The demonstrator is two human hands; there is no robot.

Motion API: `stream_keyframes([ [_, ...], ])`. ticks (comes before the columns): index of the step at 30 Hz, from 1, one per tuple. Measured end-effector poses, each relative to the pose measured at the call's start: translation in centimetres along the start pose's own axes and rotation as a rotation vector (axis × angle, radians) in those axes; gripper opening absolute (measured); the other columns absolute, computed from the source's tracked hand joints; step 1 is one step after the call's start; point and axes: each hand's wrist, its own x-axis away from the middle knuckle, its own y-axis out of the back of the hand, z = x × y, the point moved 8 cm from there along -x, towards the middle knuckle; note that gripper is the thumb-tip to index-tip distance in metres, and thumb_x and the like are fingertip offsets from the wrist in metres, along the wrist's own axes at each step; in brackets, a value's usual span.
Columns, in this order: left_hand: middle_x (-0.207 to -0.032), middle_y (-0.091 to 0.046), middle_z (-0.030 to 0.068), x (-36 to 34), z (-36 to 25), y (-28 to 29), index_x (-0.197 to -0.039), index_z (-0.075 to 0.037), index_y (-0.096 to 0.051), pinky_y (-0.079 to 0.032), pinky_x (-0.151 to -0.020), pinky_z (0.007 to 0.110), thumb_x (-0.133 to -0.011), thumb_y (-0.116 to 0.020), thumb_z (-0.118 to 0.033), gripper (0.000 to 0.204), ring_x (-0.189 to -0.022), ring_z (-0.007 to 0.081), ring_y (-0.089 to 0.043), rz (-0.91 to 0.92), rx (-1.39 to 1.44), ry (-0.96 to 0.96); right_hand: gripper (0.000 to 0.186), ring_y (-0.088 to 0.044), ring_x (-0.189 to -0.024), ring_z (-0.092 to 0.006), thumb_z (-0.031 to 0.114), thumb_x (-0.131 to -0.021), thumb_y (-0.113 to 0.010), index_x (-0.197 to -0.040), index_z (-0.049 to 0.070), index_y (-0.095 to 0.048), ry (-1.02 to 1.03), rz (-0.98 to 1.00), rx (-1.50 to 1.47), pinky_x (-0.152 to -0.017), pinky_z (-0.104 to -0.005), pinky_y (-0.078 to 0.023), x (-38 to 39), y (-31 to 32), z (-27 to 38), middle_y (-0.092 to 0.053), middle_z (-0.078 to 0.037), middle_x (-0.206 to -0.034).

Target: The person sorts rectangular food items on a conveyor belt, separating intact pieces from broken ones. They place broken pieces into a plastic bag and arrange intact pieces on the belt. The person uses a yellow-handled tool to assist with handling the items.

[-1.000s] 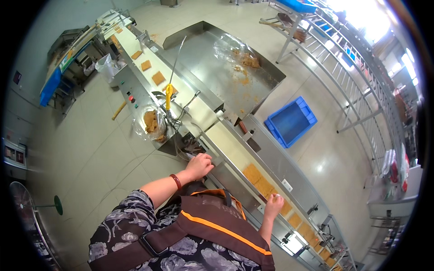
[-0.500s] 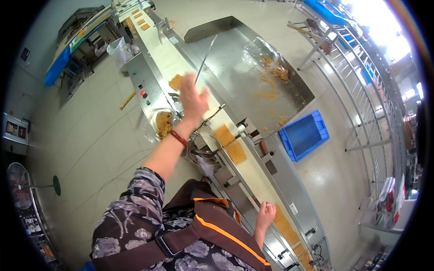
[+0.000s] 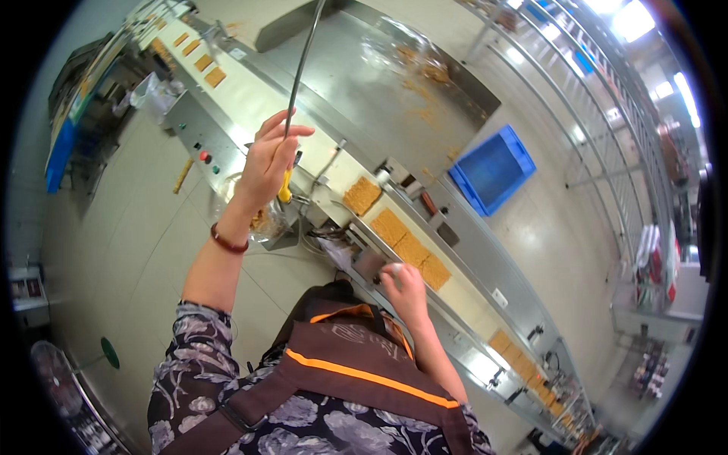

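Both hands have shifted since the earlier frame — the left hand is now at the thin metal rod, and the right hand sits farther up along the belt. The left fingers curl where the rod crosses them; whether they clamp it cannot be told. A yellow piece shows just below them. The right fingers are bent inward beside the belt's near edge — a whitish spot at their tips is too small to identify. Brown slabs lie on the belt just beyond those fingers; a blue crate stands farther off to their right.
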Motion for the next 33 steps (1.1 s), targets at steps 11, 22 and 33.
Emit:
stream_keyframes([
  [11, -0.106, -0.069, 0.0110, 7.1, -7.0, -8.2, -0.055, -0.006, -0.043, -0.033, -0.105, 0.044, -0.103, -0.040, -0.023, 0.051, -0.130, 0.0323, -0.044, 0.072, 0.364, 0.140, 0.041, -0.053, -0.102, -0.0288, 0.043, -0.080, -0.070, -0.099, 0.006, -0.066, -0.355, -0.255, 0.661, -0.082, -0.0439, -0.044, -3.2, 1.3, -11.8, -0.058, -0.009, -0.103],
  [22, -0.102, -0.069, 0.0107, 14.6, -6.6, -9.7, -0.054, -0.005, -0.046, -0.038, -0.100, 0.044, -0.101, -0.040, -0.022, 0.050, -0.123, 0.0333, -0.048, 0.122, 0.243, 0.256, 0.026, -0.062, -0.081, -0.0288, 0.029, -0.078, -0.074, -0.090, 0.010, -0.060, -0.608, -0.483, 0.116, -0.068, -0.0428, -0.048, -2.5, 0.6, -15.5, -0.064, -0.008, -0.090],
  [33, -0.100, -0.069, 0.0107, 11.6, -9.8, -13.7, -0.054, -0.005, -0.043, -0.039, -0.098, 0.044, -0.102, -0.041, -0.025, 0.052, -0.119, 0.0332, -0.052, 0.098, 0.361, 0.125, 0.035, -0.066, -0.081, -0.0324, 0.036, -0.083, -0.070, -0.098, 0.005, -0.063, -0.681, -0.201, 0.437, -0.071, -0.0412, -0.053, 7.4, 5.2, -17.5, -0.068, -0.012, -0.093],
])
